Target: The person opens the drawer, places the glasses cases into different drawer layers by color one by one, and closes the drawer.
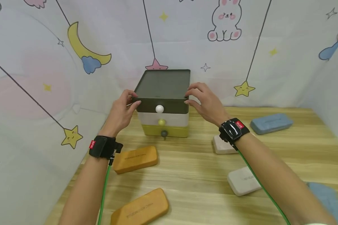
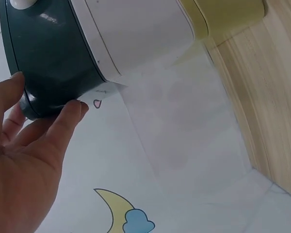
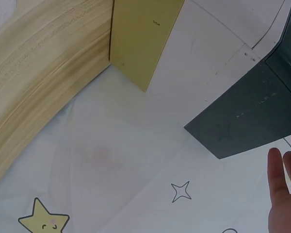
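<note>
A small drawer box [image 1: 161, 106] of three tiers stands against the back wall: dark green on top with a white knob [image 1: 159, 108], white in the middle, yellow-green at the bottom. My left hand [image 1: 121, 109] grips its front left top corner, thumb on the front rim and fingers round the side; the left wrist view shows this closely. At the front right top corner my right hand [image 1: 206, 101] pinches the rim with bent fingers and thumb. In the right wrist view only some right fingers [image 3: 277, 174] show beside the dark green side [image 3: 247, 116]; the thumb is hidden there.
Two orange oblong blocks [image 1: 139, 159] with rounded edges and lettering lie front left on the wooden table [image 1: 191, 175]. Two white ones [image 1: 243, 181] lie partly under my right forearm. A blue one [image 1: 271, 123] lies back right, another at lower right. A patterned cloth [image 1: 180, 47] hangs behind.
</note>
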Tool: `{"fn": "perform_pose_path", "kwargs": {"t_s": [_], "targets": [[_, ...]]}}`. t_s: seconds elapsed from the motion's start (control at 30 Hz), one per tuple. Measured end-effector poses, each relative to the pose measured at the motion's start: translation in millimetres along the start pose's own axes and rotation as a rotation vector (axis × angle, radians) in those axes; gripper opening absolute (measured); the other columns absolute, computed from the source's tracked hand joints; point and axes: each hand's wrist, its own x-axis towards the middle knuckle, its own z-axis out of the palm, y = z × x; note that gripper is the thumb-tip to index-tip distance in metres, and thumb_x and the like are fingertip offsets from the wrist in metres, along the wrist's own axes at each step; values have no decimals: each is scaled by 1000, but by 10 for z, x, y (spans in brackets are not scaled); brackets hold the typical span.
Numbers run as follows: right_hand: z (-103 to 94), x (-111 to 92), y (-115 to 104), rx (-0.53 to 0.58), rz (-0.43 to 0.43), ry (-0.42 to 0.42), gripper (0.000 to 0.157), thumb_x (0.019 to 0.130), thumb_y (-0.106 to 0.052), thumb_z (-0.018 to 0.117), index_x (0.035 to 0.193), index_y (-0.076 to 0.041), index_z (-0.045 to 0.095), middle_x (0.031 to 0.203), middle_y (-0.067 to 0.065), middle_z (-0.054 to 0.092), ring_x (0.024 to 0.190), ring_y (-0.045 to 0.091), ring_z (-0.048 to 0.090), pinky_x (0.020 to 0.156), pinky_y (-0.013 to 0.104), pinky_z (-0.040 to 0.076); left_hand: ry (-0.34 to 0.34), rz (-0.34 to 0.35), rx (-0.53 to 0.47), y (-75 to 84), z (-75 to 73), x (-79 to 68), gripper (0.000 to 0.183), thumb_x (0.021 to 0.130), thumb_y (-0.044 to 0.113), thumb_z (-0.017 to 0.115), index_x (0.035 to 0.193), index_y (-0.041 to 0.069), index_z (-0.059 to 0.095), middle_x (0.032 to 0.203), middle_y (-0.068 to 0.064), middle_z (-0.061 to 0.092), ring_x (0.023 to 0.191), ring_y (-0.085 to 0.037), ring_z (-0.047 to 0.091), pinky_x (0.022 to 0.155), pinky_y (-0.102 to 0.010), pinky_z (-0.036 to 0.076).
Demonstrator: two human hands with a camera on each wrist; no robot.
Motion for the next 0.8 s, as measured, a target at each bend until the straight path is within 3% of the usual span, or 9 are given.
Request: {"fn": "perform_pose_path", "kwargs": {"t_s": [0.27, 0.8], "targets": [[-5, 20, 10, 29, -24, -12, 10, 88, -12, 69, 95, -7, 64, 110, 4, 55, 110, 17, 47, 94, 36, 44, -7, -59, -11, -46, 35, 30, 29, 96, 22, 58, 117, 11, 41, 128, -18, 58, 113, -27, 56, 93, -50, 48], [-78, -65, 4, 44, -68, -14, 8, 89, -6, 67, 94, -6, 61, 107, 5, 55, 111, 19, 49, 93, 37, 45, -24, -35, -2, 19, 63, -37, 25, 96, 20, 58, 114, 12, 43, 123, -13, 63, 113, -25, 57, 91, -48, 49]]}}
